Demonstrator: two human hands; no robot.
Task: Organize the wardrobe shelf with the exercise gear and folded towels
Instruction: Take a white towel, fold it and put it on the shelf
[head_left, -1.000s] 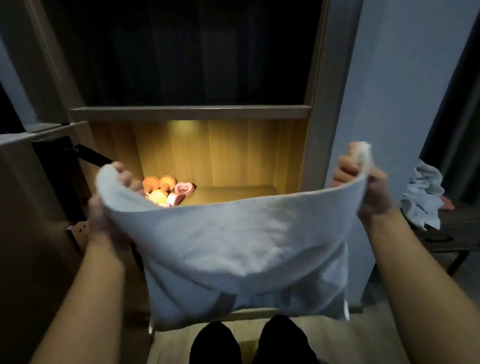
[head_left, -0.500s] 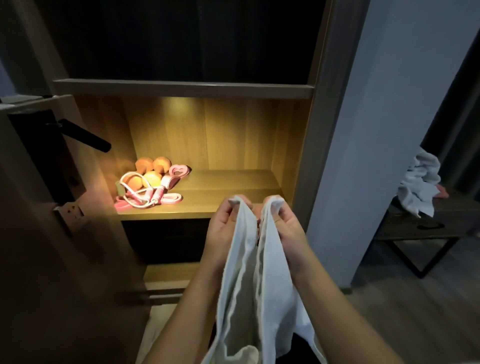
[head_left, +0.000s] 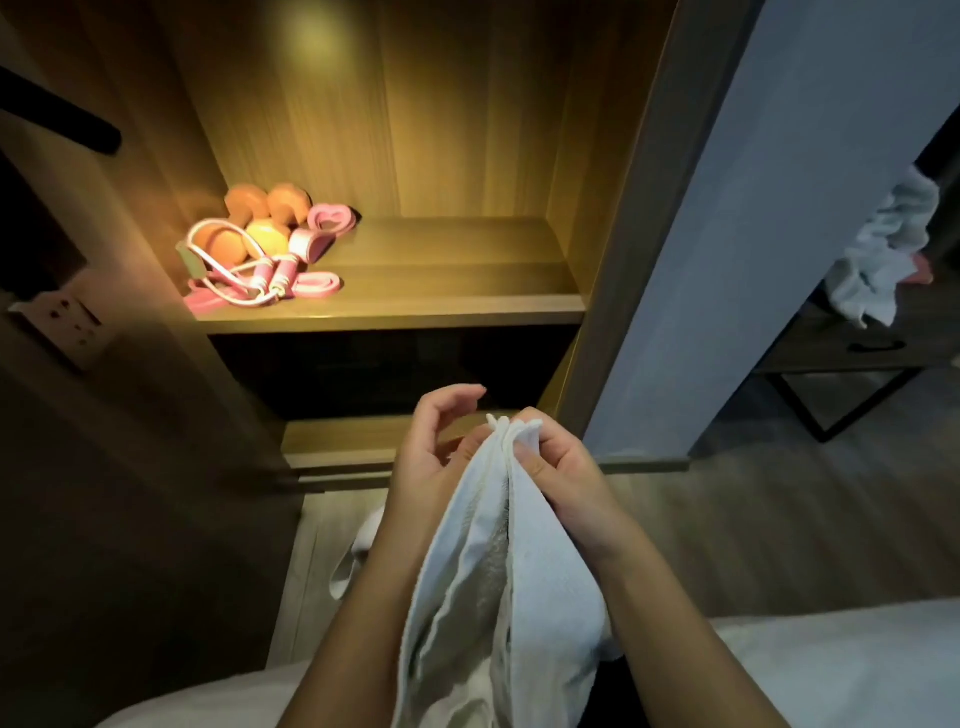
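A: White towel (head_left: 498, 561) folded in half lengthwise, hanging near the camera, both top corners pinched together in the right hand (head_left: 558, 467). Well below and right of the lit wardrobe shelf (head_left: 441, 306).

B: Left hand (head_left: 436, 447)?

A: Just beside the towel's top edge, fingers (head_left: 457, 397) loosely curled and spread, gripping nothing visible. Possibly touching the cloth lower down; hard to tell.

B: Exercise gear?

A: Heaped at the far left of the shelf: orange dumbbells (head_left: 260, 218), a pink skipping rope (head_left: 260, 280), a pink resistance band (head_left: 330, 221). Right half of the shelf bare wood.

B: More towels?

A: Crumpled white cloth (head_left: 883, 249) on a dark counter (head_left: 852, 353) far right, beyond the wardrobe's side panel.

B: Risks from here?

A: Likely mid-fold, with only one pinch holding both corners. A slack grip could let one layer slip and undo the fold. Trailing lower end, out of sight below, could drag on the floor. Once placed, could crowd the rope's loose loops if set too far left.
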